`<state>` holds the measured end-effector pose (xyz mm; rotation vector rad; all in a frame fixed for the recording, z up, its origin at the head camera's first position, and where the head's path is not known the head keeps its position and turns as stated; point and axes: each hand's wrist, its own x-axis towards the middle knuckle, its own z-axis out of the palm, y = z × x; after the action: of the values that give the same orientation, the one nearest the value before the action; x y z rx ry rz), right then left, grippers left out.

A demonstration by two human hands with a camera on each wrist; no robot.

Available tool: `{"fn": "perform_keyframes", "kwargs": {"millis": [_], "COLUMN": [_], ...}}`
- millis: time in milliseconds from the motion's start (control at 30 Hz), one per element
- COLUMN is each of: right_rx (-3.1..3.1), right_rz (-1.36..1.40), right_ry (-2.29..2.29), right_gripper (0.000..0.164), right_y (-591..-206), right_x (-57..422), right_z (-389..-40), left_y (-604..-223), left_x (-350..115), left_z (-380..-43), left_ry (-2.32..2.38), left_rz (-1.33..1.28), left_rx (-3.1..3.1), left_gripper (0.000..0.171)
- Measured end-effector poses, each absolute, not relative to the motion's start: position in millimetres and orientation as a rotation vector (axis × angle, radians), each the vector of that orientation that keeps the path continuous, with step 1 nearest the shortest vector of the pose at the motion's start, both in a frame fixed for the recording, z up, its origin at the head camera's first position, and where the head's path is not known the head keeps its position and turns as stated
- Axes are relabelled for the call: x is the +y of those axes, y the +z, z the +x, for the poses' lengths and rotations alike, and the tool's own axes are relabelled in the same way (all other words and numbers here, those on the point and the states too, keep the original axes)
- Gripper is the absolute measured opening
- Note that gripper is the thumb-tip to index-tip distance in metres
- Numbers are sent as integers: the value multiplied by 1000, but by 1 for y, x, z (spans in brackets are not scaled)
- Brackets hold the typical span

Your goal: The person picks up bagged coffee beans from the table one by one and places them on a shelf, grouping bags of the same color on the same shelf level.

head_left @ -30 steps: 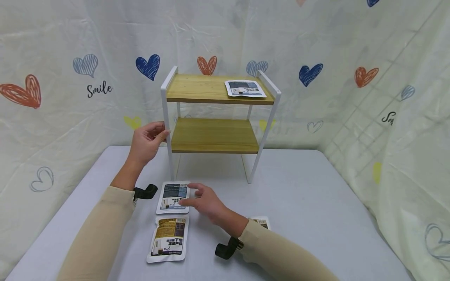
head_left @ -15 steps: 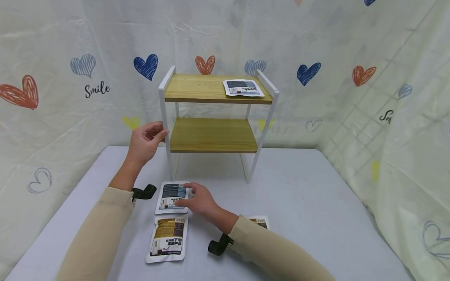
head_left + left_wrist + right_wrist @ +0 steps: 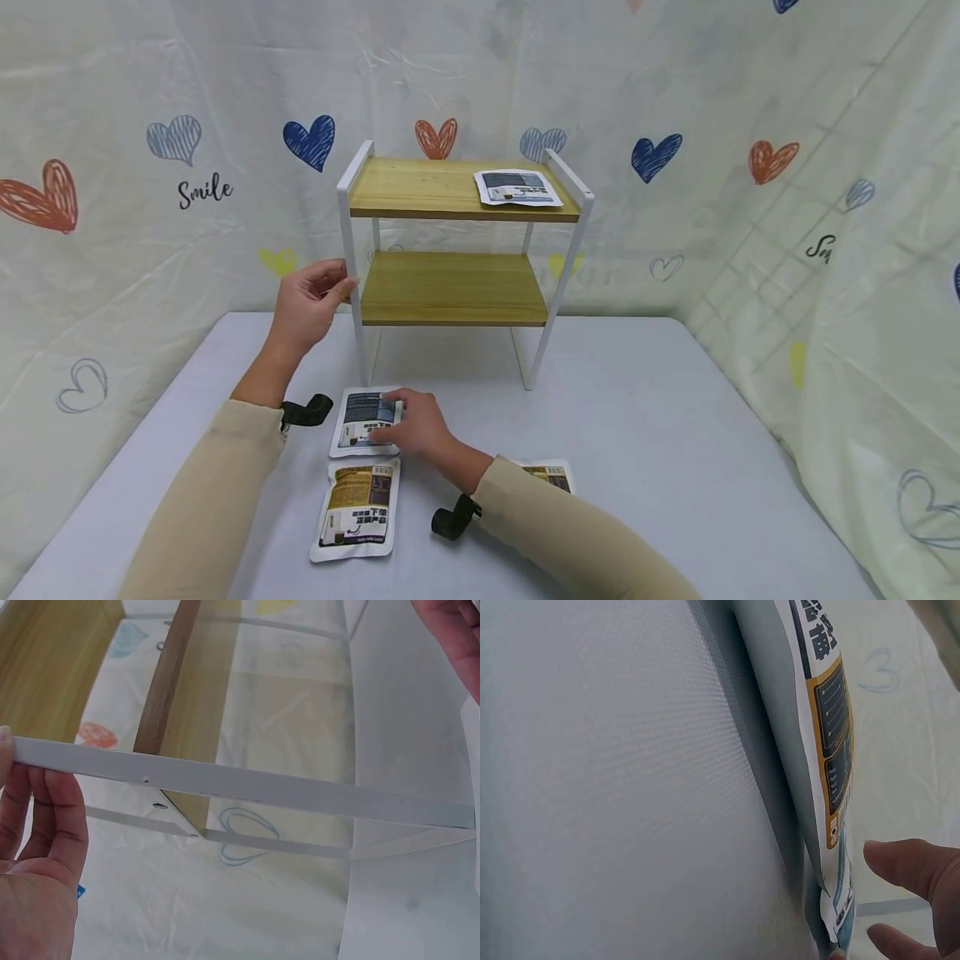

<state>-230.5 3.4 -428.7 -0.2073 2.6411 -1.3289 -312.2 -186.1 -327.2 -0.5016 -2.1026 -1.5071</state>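
Item 1: two-tier stand of white metal frame and pale wooden boards [image 3: 453, 287], upright on the white desk [image 3: 645, 417]. Its white left front upright [image 3: 348, 237] is pinched between thumb and fingers of the left hand [image 3: 307, 304].

Item 2: flat white-edged pouch with blue-grey label [image 3: 362, 417], lying on the desk in front of the stand's left leg. Right hand [image 3: 420, 425] at its right edge, thumb and forefinger spread well apart over it, nothing gripped; whether a fingertip touches cannot be told.

Item 3: white-edged pouch with gold-brown label [image 3: 358, 512], flat on the desk just nearer the person than item 2.

Item 4: second gold-brown-label pouch [image 3: 555, 476], partly hidden by the beige right sleeve [image 3: 585, 537].

Item 5: blue-label pouch [image 3: 517, 188], flat on the right of the top board [image 3: 420, 185].

Step in hand, as judged: getting hold of item 2 while the stand is steadied. Next move appears to call for closing thumb and fingers on the pouch's edges, keeping it level, the left hold unchanged.
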Motion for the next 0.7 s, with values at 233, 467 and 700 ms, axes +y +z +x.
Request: {"fn": "perform_keyframes", "kwargs": {"millis": [233,467,700], "right_rx": [2697,2729,2765], "right_rz": [-213,-157,-184], "right_ry": [-1295,-1221,-1140], "right_gripper": [56,57,59], "right_y": [-434,-437,-436], "right_x": [-1,-6,-9], "right_z": [-232,-233,-233], "left_y": [-328,-329,-327], "left_x": [-186,-186,-186], "left_z": [-312,-313,-312], "left_ry": [-1506,-1512,-1507], "left_rz": [-512,-520,-503], "left_rx": [-2097,-2097,-2102], "left_gripper": [26,27,27]}}
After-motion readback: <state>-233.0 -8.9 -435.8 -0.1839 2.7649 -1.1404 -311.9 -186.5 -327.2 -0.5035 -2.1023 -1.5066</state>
